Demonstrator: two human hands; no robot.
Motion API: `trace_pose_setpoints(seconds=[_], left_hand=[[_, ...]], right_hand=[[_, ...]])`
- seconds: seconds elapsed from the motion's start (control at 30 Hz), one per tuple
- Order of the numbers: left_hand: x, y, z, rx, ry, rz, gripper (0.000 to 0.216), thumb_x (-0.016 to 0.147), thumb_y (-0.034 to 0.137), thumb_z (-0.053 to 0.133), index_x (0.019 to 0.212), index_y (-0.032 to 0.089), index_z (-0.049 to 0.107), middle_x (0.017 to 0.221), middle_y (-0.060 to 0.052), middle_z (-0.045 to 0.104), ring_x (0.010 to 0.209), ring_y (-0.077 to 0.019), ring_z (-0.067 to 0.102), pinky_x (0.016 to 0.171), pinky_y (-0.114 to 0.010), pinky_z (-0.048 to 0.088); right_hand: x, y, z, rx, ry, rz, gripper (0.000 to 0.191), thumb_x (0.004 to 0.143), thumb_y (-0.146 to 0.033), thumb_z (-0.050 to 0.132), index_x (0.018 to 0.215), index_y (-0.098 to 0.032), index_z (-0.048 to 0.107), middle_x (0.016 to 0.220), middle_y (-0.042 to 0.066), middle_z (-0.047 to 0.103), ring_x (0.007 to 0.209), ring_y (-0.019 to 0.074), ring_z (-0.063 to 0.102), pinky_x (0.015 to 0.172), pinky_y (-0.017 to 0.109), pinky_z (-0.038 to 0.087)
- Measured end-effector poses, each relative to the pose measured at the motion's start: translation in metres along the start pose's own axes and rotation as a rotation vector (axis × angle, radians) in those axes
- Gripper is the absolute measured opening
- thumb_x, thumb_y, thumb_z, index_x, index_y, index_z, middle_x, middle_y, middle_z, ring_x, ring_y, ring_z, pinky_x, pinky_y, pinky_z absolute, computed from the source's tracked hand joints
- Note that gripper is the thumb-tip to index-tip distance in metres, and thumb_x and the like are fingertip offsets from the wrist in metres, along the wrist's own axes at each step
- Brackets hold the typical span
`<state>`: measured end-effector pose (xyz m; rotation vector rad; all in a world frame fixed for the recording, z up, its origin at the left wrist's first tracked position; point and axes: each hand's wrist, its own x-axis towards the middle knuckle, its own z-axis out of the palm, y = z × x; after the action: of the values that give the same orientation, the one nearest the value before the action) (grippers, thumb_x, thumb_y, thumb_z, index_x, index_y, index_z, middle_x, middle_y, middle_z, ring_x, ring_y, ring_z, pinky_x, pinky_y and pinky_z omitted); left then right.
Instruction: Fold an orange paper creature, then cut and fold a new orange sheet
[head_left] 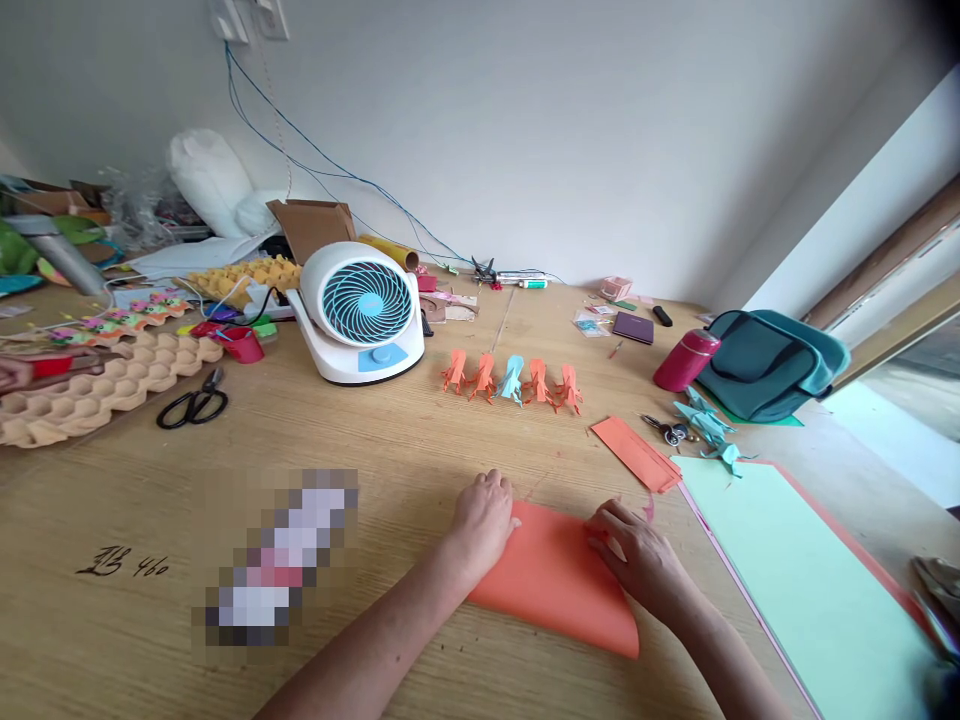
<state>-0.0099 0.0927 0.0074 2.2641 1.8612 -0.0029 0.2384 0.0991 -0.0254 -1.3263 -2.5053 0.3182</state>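
Here, in the head view, smooth orange paper point(555, 580), bent into a soft curve, lies on the wood-grained table point(405, 430). The left hand point(486, 515), fingers bunched, presses its left side; the right hand point(634, 545), loosely curled, touches its right. Whether either pinches, I cannot tell. Black handwriting point(124, 563) includes "460".

We see one plain orange paper point(559, 575) doubled over on itself, its near side bulging in a soft, rounded curve. We have it lying on the table point(405, 450), slightly askew, its long near edge slanting toward us at the right.
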Motion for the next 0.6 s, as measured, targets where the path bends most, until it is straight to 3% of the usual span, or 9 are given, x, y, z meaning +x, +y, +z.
trace_pose_setpoints(seconds=[0.6], left_hand=[[-0.002, 0.005, 0.013, 0.023, 0.052, -0.046, 0.034, 0.083, 0.037, 0.068, 0.105, 0.013, 0.06, 0.105, -0.014, 0.06, 0.101, -0.0278, 0.056, 0.084, -0.035, 0.049]], right_hand=[[0.009, -0.01, 0.01, -0.202, -0.016, -0.03, 0.014, 0.094, -0.034, 0.049, 0.09, -0.021, 0.052, 0.09, 0.006, 0.058, 0.083, 0.0228, 0.057, 0.073, 0.035, 0.045]])
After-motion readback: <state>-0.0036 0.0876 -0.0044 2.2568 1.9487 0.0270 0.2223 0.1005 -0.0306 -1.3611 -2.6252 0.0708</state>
